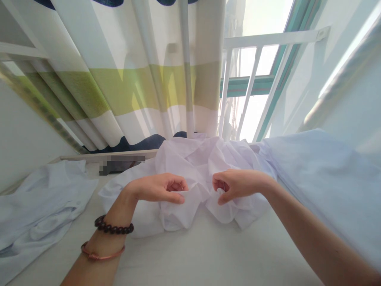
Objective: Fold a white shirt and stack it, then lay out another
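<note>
Left hand (162, 187), bare, palm inward: grip narrow, thumb and fingers pinching an upper edge of the crumpled, thin white cloth (180, 216). On its wrist, a dark round-beaded bracelet (114, 227) and, further up the arm, a slim copper-coloured bangle (101, 257).

Crumpled, thin white cloth: at centre, bunched beneath and beyond both hands, its near folds resting towards the person.

Right hand (242, 183), bare, turned to face the other: grip narrow, closed on a small fold of the same cloth.

Handling note: the fabric looks light and apt to crease. Good practice would be matching pinches at equal height, close to the edge, with one layer per grip and even, gentle tension; bunched folds could hide a second layer.

Surface and room: at far left, a rumpled white cotton-like garment (41, 206); behind it, a partly obscured dark flat object (119, 166), identity unclear. Under all, a smooth off-white flat surface (214, 254); whether bed or counter, cannot be told. Beyond, a white, lime-green and navy banded fabric curtain (125, 89); then a white barred railing (270, 38) before a teal-framed window (251, 85), brightly lit. At right, a broad pale-bluish cloth (324, 163), lying beside a white wall (354, 75).
</note>
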Demonstrator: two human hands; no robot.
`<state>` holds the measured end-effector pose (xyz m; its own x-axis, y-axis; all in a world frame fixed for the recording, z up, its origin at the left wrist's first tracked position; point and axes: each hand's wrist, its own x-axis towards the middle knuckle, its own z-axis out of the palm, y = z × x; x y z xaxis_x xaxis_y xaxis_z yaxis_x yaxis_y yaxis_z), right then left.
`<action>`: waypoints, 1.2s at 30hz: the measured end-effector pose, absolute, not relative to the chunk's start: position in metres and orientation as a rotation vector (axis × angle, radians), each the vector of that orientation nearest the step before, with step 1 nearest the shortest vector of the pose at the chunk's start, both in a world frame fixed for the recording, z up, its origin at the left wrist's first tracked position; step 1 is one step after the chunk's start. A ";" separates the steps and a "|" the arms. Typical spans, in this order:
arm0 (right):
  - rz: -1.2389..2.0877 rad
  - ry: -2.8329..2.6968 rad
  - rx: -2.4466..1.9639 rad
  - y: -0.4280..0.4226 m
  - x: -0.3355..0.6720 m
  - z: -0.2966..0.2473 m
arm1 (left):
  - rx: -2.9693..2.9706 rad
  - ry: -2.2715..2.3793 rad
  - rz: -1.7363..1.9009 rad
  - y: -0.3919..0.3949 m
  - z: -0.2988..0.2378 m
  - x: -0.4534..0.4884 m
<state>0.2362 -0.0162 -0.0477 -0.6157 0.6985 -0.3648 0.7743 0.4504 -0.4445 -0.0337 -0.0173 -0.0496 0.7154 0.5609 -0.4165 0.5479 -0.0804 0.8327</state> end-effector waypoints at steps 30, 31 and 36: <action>-0.854 2.545 1.324 -0.018 0.235 -0.045 | 1.746 0.881 0.004 -0.018 -0.050 -0.032; -0.852 2.544 1.325 -0.018 0.235 -0.046 | 1.749 0.880 0.000 -0.018 -0.050 -0.032; -0.853 2.545 1.310 -0.017 0.235 -0.048 | 1.756 0.894 -0.020 -0.018 -0.048 -0.031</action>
